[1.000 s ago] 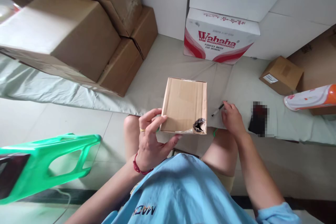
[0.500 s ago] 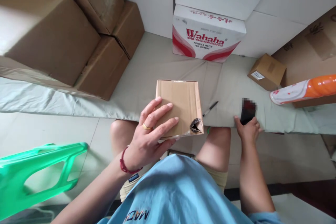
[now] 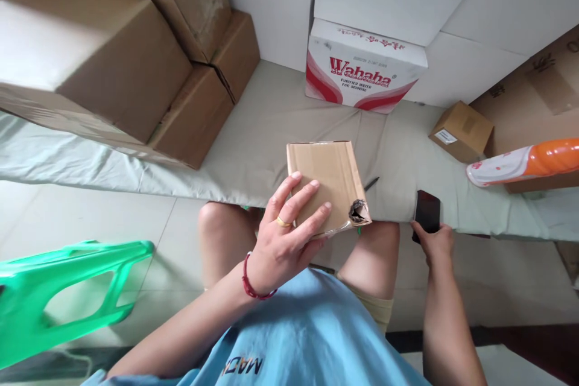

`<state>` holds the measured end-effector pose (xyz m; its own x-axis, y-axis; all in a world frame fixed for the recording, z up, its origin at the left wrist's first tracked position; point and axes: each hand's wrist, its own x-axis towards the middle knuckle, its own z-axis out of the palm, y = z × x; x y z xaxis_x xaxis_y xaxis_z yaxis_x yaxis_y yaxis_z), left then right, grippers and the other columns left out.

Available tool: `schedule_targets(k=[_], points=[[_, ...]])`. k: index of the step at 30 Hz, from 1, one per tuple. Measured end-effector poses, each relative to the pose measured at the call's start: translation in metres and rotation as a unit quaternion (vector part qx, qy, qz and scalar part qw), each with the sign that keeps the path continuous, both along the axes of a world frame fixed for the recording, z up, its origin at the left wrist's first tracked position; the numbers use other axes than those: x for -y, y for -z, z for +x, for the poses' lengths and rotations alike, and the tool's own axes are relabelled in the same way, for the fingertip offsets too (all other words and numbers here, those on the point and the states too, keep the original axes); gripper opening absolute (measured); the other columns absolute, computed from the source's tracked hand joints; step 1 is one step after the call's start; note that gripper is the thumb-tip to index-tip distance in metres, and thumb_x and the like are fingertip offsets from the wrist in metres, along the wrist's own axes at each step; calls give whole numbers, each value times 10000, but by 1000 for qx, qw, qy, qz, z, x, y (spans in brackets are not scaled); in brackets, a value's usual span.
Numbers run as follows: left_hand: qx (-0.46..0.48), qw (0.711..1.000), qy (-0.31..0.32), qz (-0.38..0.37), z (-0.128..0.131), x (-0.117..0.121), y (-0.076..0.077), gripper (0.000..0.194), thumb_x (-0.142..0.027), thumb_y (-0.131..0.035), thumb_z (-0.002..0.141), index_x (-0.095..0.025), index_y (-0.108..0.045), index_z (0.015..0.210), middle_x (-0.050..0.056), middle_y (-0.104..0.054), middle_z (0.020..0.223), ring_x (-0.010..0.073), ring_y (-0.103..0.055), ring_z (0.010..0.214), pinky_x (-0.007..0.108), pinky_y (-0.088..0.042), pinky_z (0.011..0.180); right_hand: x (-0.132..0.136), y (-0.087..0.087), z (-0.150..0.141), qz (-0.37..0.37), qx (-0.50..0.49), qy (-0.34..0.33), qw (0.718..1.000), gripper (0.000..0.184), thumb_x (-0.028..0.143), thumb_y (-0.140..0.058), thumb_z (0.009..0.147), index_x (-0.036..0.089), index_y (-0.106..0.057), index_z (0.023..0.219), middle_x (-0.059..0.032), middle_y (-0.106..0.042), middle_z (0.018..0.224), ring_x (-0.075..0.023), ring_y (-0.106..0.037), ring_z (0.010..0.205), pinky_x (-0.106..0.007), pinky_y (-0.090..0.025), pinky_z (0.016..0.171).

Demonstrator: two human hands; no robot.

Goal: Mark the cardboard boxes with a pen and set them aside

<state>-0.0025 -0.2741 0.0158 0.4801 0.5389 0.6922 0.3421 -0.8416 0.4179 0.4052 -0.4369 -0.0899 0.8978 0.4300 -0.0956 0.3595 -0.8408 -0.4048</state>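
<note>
My left hand [image 3: 287,235] grips a small brown cardboard box [image 3: 328,178] with a torn hole at its near right corner, fingers on top and thumb underneath, over my knees at the mattress edge. My right hand [image 3: 434,241] is closed on the near end of a dark phone [image 3: 427,212] that lies at the edge of the pale green sheet [image 3: 253,151]. A black pen [image 3: 371,183] lies on the sheet between the box and the phone.
Brown cartons [image 3: 104,48] are stacked at the left, white cartons and a Wahaha box [image 3: 362,69] at the back. A small labelled box [image 3: 461,129] and an orange-white bottle [image 3: 525,163] lie at the right. A green plastic stool [image 3: 63,289] lies on the tiled floor at the left.
My right hand left the pen, moved right and took hold of the phone. My left hand shifted its fingers onto the top of the box and turned it slightly.
</note>
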Motion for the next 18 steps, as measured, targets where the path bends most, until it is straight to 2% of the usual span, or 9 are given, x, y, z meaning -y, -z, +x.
schedule_targets(k=[2, 4, 6, 9, 11, 13, 15, 18], points=[[-3, 1000, -5, 3, 4, 3, -1, 374, -289, -739, 1027, -196, -677, 1384, 209, -644, 1541, 425, -465, 1605, 641, -512, 1259, 8, -8, -17, 41, -52, 7, 998, 1038, 780, -761, 605, 55, -620, 1333, -254, -751, 1092, -411, -745, 1008, -577, -632, 882], [-7, 1000, -7, 6, 8, 5, -1, 374, -281, -739, 1023, -189, -679, 1381, 215, -649, 1538, 425, -464, 1606, 627, -517, 1253, 12, -22, -39, 89, -90, -7, 992, 1064, 810, -748, 631, 94, -594, 1403, -230, -753, 1209, -359, -755, 1069, -499, -639, 922], [-9, 1000, -14, 5, 11, 7, 0, 383, -286, -735, 1024, -215, -673, 1396, 199, -655, 1544, 418, -464, 1610, 624, -519, 1246, 14, -45, -67, 158, -111, -40, 980, 1043, 787, -789, 665, 147, -570, 1459, -203, -723, 1337, -325, -737, 1181, -456, -616, 1012], [-3, 1000, -28, 1, 14, 9, 2, 394, -312, -728, 1032, -255, -661, 1417, 181, -659, 1551, 407, -480, 1604, 624, -522, 1234, 13, -88, -117, 270, -109, -126, 948, 967, 634, -908, 716, 200, -558, 1506, -170, -692, 1378, -322, -708, 1233, -491, -580, 1088], [0, 999, -33, 4, 15, 11, 2, 392, -312, -729, 1033, -240, -662, 1412, 194, -660, 1543, 409, -486, 1597, 620, -524, 1227, 11, -116, -150, 279, -74, -181, 940, 979, 556, -942, 729, 225, -534, 1555, -164, -678, 1390, -334, -698, 1242, -527, -574, 1105], [0, 999, -36, 9, 16, 13, 3, 387, -304, -735, 1031, -216, -667, 1402, 210, -661, 1534, 413, -486, 1593, 613, -531, 1221, 7, -137, -177, 278, -47, -222, 933, 940, 522, -924, 769, 247, -521, 1573, -169, -657, 1417, -344, -697, 1246, -537, -594, 1076], [0, 999, -38, 9, 16, 14, 3, 388, -301, -737, 1029, -215, -669, 1401, 210, -660, 1534, 412, -487, 1591, 609, -536, 1215, 3, -147, -195, 272, -26, -255, 928, 895, 517, -897, 805, 259, -516, 1573, -170, -650, 1406, -352, -703, 1226, -547, -615, 1036], [2, 999, -43, 3, 15, 16, 4, 405, -305, -749, 1019, -244, -666, 1411, 188, -665, 1539, 408, -499, 1584, 610, -536, 1214, -3, -151, -210, 261, -5, -281, 923, 866, 520, -877, 833, 253, -507, 1569, -168, -649, 1355, -354, -710, 1177, -566, -631, 998]])
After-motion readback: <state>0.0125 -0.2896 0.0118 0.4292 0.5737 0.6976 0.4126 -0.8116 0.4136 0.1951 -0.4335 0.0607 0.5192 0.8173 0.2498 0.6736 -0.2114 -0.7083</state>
